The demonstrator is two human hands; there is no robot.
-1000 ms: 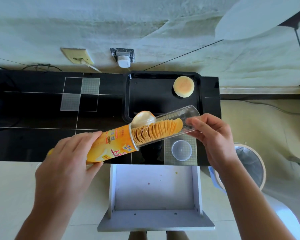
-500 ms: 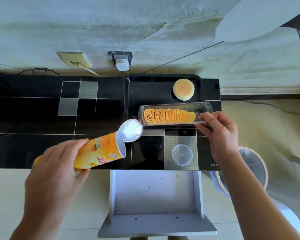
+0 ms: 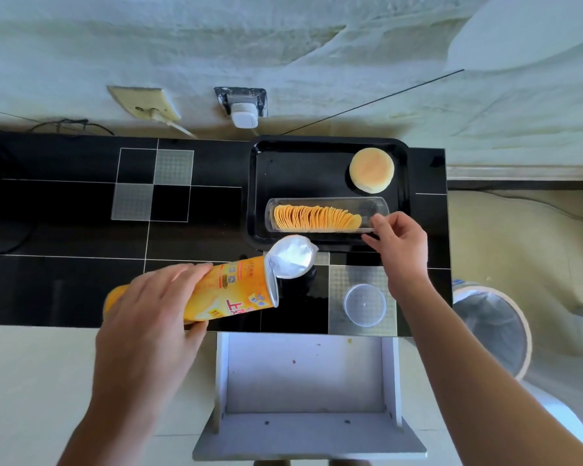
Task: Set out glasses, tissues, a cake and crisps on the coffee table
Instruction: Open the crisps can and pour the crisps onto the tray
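The left hand (image 3: 148, 317) wraps around the yellow crisp can (image 3: 216, 290), its fingers (image 3: 179, 274) curled over the top of the tube and the thumb underneath, holding it tilted above the near edge of the black table (image 3: 64, 230). The can's open mouth points away from the fingers, up and to the right, and its peeled foil seal (image 3: 292, 257) hangs from the rim there, just short of the black tray (image 3: 260, 196). The right hand (image 3: 401, 243) reaches over the tray's near right corner, its thumb and index fingers pinching the right end of the clear plastic crisp sleeve (image 3: 327, 215), while the remaining fingers stay loosely curled behind. The sleeve lies flat and lengthwise inside the tray along its near edge, stretching leftward from the right fingers, and the stack of crisps (image 3: 315, 217) fills most of it, leaving a bare stretch at the pinched end. Beyond the right fingers, in the tray's far right corner, sits the round cake (image 3: 371, 169), apart from the sleeve. Just below the right wrist, a clear plastic lid (image 3: 364, 305) rests on the table's pale checked square. Nearer than both hands, an open grey drawer (image 3: 308, 391) juts out from under the table. A round bin (image 3: 495, 324) stands on the floor to the right of the right forearm.
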